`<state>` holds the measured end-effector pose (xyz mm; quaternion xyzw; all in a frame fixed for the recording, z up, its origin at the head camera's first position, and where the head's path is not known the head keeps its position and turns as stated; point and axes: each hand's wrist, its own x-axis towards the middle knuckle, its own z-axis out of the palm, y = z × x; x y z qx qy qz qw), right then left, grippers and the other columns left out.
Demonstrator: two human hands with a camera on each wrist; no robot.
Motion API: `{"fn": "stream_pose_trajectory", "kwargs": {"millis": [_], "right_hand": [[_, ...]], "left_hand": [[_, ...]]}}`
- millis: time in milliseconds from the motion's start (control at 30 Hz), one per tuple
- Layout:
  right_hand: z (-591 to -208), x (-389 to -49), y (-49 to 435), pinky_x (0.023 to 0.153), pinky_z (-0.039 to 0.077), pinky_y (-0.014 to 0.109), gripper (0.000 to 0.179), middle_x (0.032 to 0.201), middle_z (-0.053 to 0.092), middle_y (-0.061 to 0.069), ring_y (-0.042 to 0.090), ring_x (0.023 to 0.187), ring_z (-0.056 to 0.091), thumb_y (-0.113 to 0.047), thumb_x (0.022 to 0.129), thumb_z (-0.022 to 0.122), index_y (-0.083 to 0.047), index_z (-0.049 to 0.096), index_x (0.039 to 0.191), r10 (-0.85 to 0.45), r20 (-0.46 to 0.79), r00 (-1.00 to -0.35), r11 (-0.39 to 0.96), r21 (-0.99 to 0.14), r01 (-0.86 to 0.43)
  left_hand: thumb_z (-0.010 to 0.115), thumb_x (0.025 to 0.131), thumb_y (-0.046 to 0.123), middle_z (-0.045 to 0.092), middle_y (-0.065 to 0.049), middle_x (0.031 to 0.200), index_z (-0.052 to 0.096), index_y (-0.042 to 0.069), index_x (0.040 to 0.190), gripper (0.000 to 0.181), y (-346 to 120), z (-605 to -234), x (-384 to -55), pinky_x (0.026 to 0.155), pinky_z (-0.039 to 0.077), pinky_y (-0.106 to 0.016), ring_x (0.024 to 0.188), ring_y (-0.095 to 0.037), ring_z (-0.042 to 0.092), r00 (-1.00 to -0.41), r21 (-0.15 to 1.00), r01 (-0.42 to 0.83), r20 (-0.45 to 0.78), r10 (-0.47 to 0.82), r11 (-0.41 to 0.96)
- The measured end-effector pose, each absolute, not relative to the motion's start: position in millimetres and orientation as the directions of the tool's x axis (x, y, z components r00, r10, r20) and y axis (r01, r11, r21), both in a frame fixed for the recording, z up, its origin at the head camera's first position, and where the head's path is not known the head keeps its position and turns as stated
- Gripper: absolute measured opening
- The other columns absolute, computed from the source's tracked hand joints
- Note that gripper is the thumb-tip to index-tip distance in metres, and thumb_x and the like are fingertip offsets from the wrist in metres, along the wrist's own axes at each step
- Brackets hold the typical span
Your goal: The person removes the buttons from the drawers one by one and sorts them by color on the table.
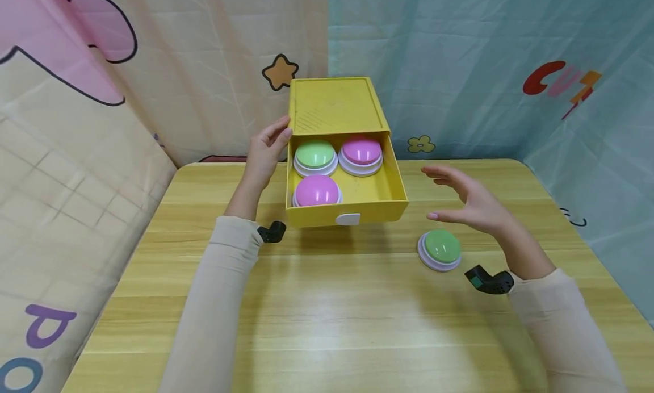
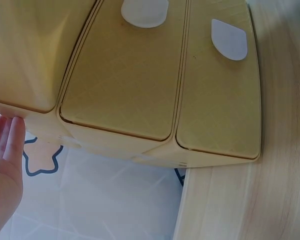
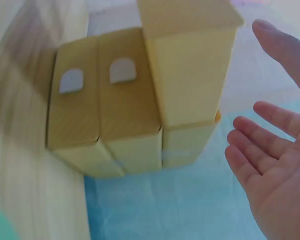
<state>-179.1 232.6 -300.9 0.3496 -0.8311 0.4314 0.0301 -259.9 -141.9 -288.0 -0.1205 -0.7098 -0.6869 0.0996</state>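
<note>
my two hands are well apart and neither grips anything. my left hand (image 1: 268,149) rests its fingertips on the side of the yellow cabinet (image 1: 337,104), near its top, the fingers mostly straight. my right hand (image 1: 472,203) hangs in the air above the wooden table (image 1: 347,330), its thumb and fingers spread wide with a gap between them. just below it and a little toward me, a loose green button (image 1: 443,246) stands upright on the wood in its pale base, apart from my fingers. between my hands, the cabinet's top drawer (image 1: 309,217) is pulled out toward me, a white handle (image 1: 348,219) on its front. in it, nearest my left fingers, sits another green button (image 1: 314,154), with a pink button (image 1: 361,152) just beside it to the right; closer to me, by the front left corner, sits a second pink button (image 1: 317,191). lower than my left hand, two closed drawers (image 2: 120,75) show white tabs. at each wrist a black camera (image 1: 272,232) juts out from my pale sleeves (image 1: 219,274). beyond both hands hangs a printed curtain (image 1: 434,52), with an orange star (image 1: 280,72) past my left fingertips and a yellow flower (image 1: 421,144) past my right.
</note>
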Motion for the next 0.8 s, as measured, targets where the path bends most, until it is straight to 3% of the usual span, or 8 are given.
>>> {"fn": "stream_pose_trajectory", "kwargs": {"millis": [200, 367, 567, 800], "right_hand": [[-273, -195, 191, 0.101, 0.029, 0.026, 0.076, 0.132, 0.040, 0.017, 0.023, 0.121, 0.036, 0.004, 0.068, 0.075, 0.000, 0.037, 0.134, -0.671, 0.360, -0.648, 0.275, -0.691, -0.668], [-261, -210, 157, 0.102, 0.028, 0.034, 0.075, 0.133, 0.040, 0.017, 0.028, 0.121, 0.036, -0.002, 0.071, 0.075, -0.002, 0.036, 0.135, -0.747, 0.314, -0.586, 0.222, -0.713, -0.665], [-255, -224, 125, 0.101, 0.031, 0.036, 0.073, 0.133, 0.040, 0.015, 0.028, 0.120, 0.038, -0.013, 0.074, 0.075, -0.002, 0.036, 0.134, -0.810, 0.224, -0.542, 0.229, -0.729, -0.644], [-257, -237, 97, 0.102, 0.029, 0.040, 0.071, 0.137, 0.035, 0.010, 0.024, 0.122, 0.036, -0.016, 0.077, 0.072, -0.003, 0.033, 0.136, -0.864, 0.055, -0.501, 0.271, -0.787, -0.554]], "left_hand": [[0.056, 0.090, 0.015, 0.044, -0.008, 0.134, 0.048, -0.003, 0.127, 0.042, -143, -287, -260, 0.094, 0.037, -0.019, 0.120, -0.014, 0.041, -0.951, 0.951, 0.308, 0.307, 0.032, 0.028], [0.056, 0.089, 0.016, 0.044, -0.007, 0.134, 0.048, -0.002, 0.127, 0.043, -144, -292, -265, 0.095, 0.037, -0.020, 0.120, -0.014, 0.041, -0.953, 0.953, 0.302, 0.302, 0.032, 0.002], [0.059, 0.087, 0.019, 0.046, -0.005, 0.133, 0.051, 0.001, 0.126, 0.043, -146, -303, -277, 0.094, 0.037, -0.019, 0.119, -0.012, 0.042, -0.946, 0.947, 0.322, 0.322, 0.022, 0.000], [0.059, 0.087, 0.018, 0.047, -0.005, 0.131, 0.052, 0.000, 0.125, 0.042, -146, -305, -278, 0.093, 0.038, -0.020, 0.118, -0.012, 0.044, -0.940, 0.940, 0.340, 0.340, 0.014, 0.002]]}}
